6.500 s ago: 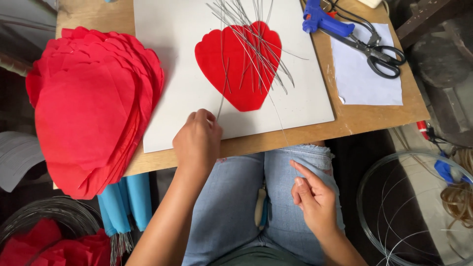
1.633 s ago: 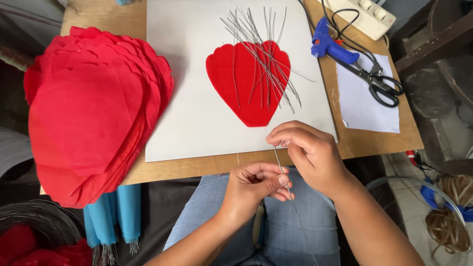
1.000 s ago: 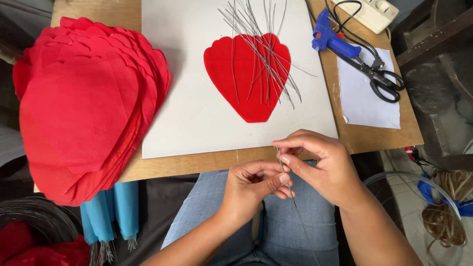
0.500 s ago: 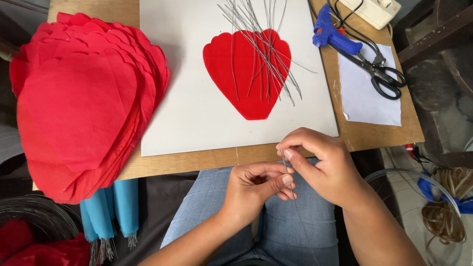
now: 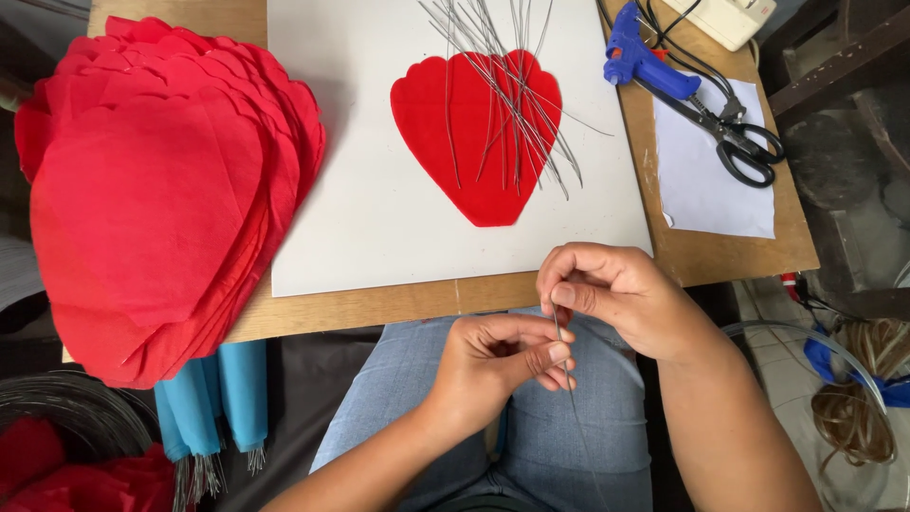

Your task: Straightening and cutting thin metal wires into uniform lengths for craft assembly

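thin shiny metal wire (image 5: pixel 561 343), matt wooden board (image 5: pixel 379 305).

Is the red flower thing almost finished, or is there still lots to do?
Lots left, probably. Already cut: a big stack of red paper petals. One red petal lies on the white board under loose thin wires, not yet attached. In hand: both the left hand and right hand pinch a single wire over the lap. The glue gun and scissors lie unused.

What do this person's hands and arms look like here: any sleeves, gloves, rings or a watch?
Both arms are bare as far as the head view shows them, with no sleeve edge in sight. The left hand and the right hand wear no gloves, and no ring, watch or bracelet shows on the visible fingers and wrists. Fingernails look short and unpainted. Light blue jeans cover the lap below.
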